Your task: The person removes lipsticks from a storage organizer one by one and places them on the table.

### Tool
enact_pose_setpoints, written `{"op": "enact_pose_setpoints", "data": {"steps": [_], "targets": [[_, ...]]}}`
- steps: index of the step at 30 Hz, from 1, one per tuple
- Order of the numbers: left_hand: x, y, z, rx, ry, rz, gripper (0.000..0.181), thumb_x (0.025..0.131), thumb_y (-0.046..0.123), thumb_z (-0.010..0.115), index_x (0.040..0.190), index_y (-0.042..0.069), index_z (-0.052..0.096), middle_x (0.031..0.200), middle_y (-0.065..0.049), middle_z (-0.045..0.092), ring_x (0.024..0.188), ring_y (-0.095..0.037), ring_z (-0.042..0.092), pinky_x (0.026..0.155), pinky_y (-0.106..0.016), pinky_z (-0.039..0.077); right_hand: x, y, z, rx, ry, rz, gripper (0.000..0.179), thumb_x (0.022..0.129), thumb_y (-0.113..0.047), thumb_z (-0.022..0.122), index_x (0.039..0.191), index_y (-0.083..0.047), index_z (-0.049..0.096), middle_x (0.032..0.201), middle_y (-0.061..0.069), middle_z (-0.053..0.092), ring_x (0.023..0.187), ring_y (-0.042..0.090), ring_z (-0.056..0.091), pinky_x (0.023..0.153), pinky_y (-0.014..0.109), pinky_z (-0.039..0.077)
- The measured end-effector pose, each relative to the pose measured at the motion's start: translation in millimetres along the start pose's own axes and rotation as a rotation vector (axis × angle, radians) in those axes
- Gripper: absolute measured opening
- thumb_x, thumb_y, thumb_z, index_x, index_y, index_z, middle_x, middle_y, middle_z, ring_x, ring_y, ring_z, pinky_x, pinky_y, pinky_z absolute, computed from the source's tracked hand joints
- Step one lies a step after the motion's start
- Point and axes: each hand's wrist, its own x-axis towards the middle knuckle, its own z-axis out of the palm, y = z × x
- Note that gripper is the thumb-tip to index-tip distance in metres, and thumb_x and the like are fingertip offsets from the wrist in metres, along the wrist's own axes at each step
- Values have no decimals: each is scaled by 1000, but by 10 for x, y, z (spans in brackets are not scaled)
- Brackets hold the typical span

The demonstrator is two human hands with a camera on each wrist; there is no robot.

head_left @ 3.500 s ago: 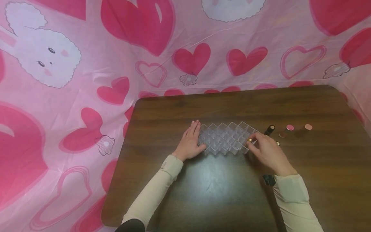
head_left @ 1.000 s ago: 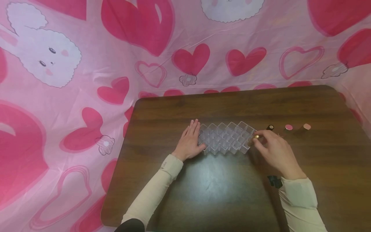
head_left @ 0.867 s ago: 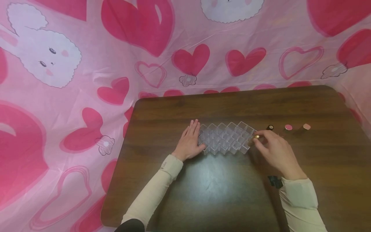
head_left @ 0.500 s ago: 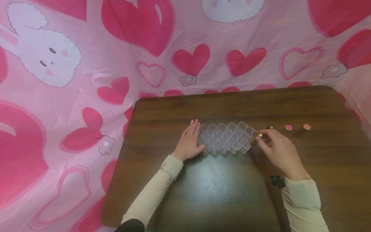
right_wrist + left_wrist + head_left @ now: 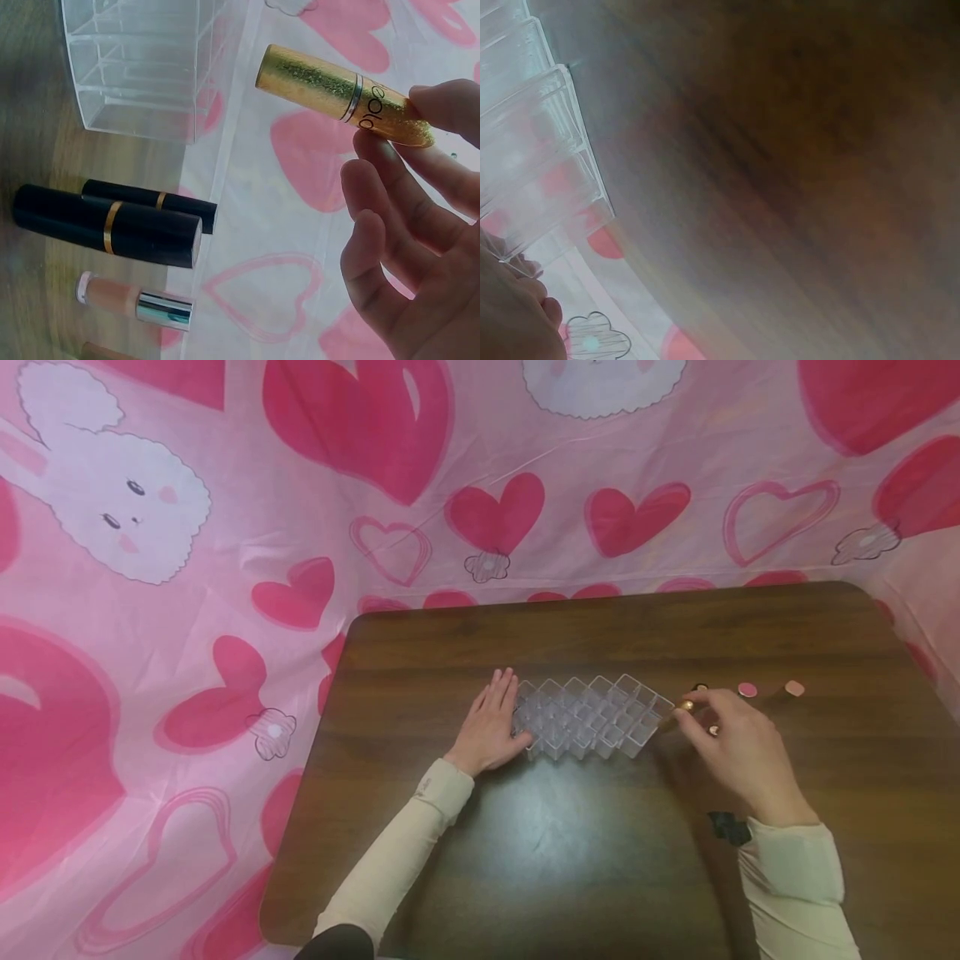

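In the head view a clear acrylic organizer (image 5: 585, 720) with many diamond-shaped compartments stands on the table. My left hand (image 5: 486, 727) rests against its left end, fingers straight and thumb at the near corner. Fingertips of that hand (image 5: 521, 315) show beside the clear wall in the left wrist view. My right hand (image 5: 742, 756) pinches a gold lipstick tube (image 5: 315, 84) by its rounded end between thumb and fingers. The tube is held tilted, just off the organizer's right end and apart from it.
Right of the organizer stand a larger black tube with a gold band (image 5: 105, 225), a slimmer black tube (image 5: 180, 202), a silver-capped gloss tube (image 5: 135, 301) and a peach-topped one (image 5: 795, 689). A heart-print cloth (image 5: 495, 518) hangs behind the brown table (image 5: 540, 877).
My right hand has moved right with the gold lipstick tube, from over the organizer's right end to just outside it. A black tube's top shows again beside the hand. The left hand stays put.
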Motion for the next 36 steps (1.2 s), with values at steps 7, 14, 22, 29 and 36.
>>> {"op": "enact_pose_setpoints", "data": {"steps": [7,14,22,29,36], "targets": [[0,-13,-1,-7,1,8,90,78,54,42,145,8,2,152,-4,-3,140,-18,-5,113,-34,8,1,36,-58,9,36,-3,27,79,-21,65,99,-4,59,79,13,63,67,29,60,60,47,42],[3,-16,5,-7,1,12,90,78,53,42,145,7,3,152,-5,-2,140,-18,-4,113,-34,8,-12,94,-111,3,69,3,28,79,-22,65,100,-3,60,80,12,61,68,29,59,60,47,42],[1,-9,-1,-15,3,14,90,78,52,45,145,7,3,152,-5,-2,140,-18,-4,113,-34,8,-21,153,-186,-7,129,-1,24,78,-20,66,96,-5,61,81,11,63,66,28,57,58,28,38],[-12,-13,-5,-11,8,21,88,79,52,43,145,7,4,152,-6,-1,140,-19,-3,113,-35,9,-41,161,-244,-2,101,41,25,80,-21,63,98,-4,59,85,14,63,69,30,58,61,34,37],[-11,-16,7,-12,10,19,88,79,52,42,145,7,4,152,-5,-2,140,-19,-4,113,-35,9,-48,221,-274,-10,150,4,24,78,-19,65,98,-7,62,83,13,66,66,17,56,64,28,34]]}}
